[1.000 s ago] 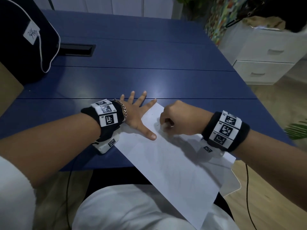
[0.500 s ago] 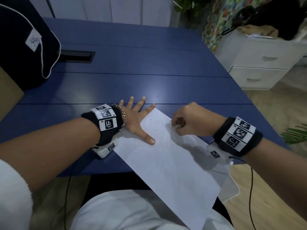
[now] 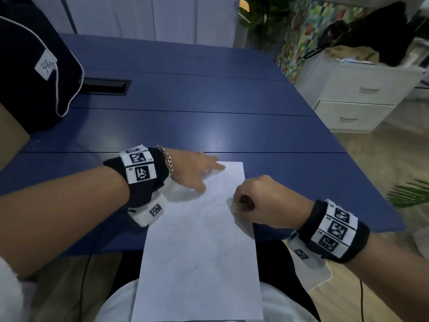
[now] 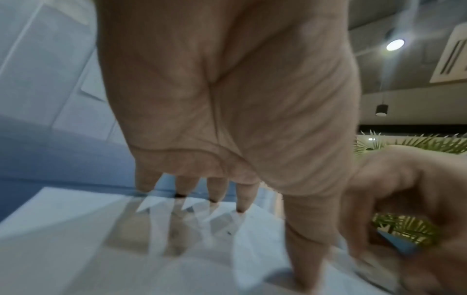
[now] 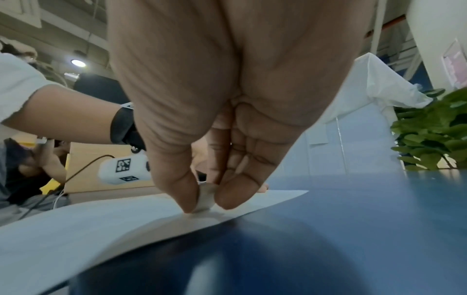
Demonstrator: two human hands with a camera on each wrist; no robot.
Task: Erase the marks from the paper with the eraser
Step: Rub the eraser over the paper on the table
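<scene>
A white sheet of paper (image 3: 199, 252) lies lengthwise on the blue table (image 3: 185, 126), its near end hanging over the front edge above my lap. Faint pencil marks (image 3: 209, 217) show in its middle. My left hand (image 3: 197, 173) lies flat with straight fingers on the paper's far left corner; in the left wrist view its fingertips (image 4: 242, 207) press the paper (image 4: 76, 239). My right hand (image 3: 257, 201) pinches a small pale eraser (image 3: 235, 205) near the paper's right edge. The right wrist view has the eraser (image 5: 206, 199) held between thumb and fingers, touching the paper (image 5: 101, 229).
A dark bag (image 3: 30, 73) with a white label stands at the table's far left, beside a black cable slot (image 3: 104, 86). White drawers (image 3: 352, 94) and a plant (image 3: 257, 17) stand beyond the right side. A cable (image 3: 86, 275) hangs below the front edge.
The paper has turned from a slant to lie straight along my view. My left hand shifted with its corner. My right hand moved back onto the paper with the eraser.
</scene>
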